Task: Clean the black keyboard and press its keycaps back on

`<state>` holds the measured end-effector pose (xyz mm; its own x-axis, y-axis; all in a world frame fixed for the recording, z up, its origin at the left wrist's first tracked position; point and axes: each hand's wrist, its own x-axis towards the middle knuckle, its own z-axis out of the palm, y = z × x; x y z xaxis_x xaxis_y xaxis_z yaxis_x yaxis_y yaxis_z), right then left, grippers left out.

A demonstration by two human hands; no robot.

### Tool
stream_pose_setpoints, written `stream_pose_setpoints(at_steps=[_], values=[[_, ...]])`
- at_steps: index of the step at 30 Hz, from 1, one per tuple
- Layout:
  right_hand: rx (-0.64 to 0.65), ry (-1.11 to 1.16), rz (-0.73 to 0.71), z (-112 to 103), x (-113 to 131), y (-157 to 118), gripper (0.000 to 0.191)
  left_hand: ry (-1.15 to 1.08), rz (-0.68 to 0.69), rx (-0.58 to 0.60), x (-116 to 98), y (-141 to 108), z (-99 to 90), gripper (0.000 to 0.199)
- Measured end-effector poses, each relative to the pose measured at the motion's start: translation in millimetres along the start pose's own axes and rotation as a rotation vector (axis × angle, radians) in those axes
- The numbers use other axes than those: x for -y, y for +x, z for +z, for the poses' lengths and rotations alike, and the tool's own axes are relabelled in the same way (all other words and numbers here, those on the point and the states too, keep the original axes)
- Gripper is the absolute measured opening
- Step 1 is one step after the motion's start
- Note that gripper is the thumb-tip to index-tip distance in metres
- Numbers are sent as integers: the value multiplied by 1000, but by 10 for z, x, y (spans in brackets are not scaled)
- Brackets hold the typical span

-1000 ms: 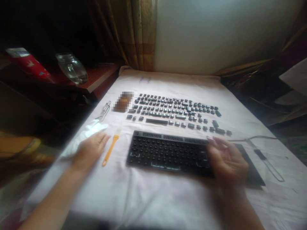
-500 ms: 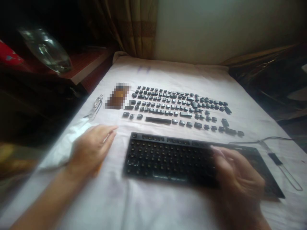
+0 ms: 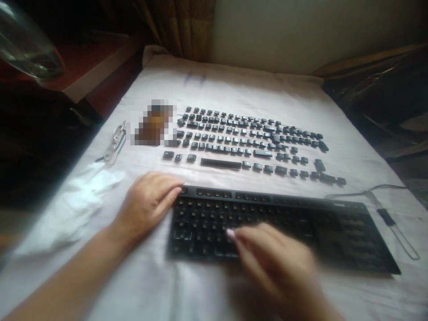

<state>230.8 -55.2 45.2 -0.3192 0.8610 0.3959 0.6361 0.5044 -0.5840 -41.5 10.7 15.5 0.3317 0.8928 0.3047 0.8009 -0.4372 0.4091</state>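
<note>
Pale wall at 1 o'clock, brownish curtain near 12, reddish wooden furniture (paler front edge) at 10. Dim light, near-black at 9.

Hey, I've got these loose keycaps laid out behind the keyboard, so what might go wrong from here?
The keycaps lie loose in rows just behind the keyboard, so a push from the left hand, at its far left corner, might scramble them. Uncapped switches sit exposed near the right hand, so a slip could perhaps damage one. The glasses lie near the sheet's left edge and might get knocked off.
</note>
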Motion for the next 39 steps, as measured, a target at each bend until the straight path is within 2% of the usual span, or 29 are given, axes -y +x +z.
stream_pose_setpoints(at_steps=[5, 11, 15, 26, 34, 39], values=[[27, -97, -53, 264, 93, 149, 17, -30, 15, -25, 19, -13, 21, 29], [75, -140, -9, 365, 82, 158, 19, -45, 1, -13, 8, -23, 27, 30], [150, -96, -35, 354, 84, 140, 15, -48, -7, -9, 3, -21, 28, 31], [157, -45, 61, 48, 71, 174, 16, -35, 28, -19, 16, -29, 34, 30], [135, -138, -19, 181, 77, 113, 16, -32, 10, -2, 12, -27, 30, 31], [194, -228, -39, 217, 113, 112, 18, -29, 49, -26, 15, -32, 32, 28]])
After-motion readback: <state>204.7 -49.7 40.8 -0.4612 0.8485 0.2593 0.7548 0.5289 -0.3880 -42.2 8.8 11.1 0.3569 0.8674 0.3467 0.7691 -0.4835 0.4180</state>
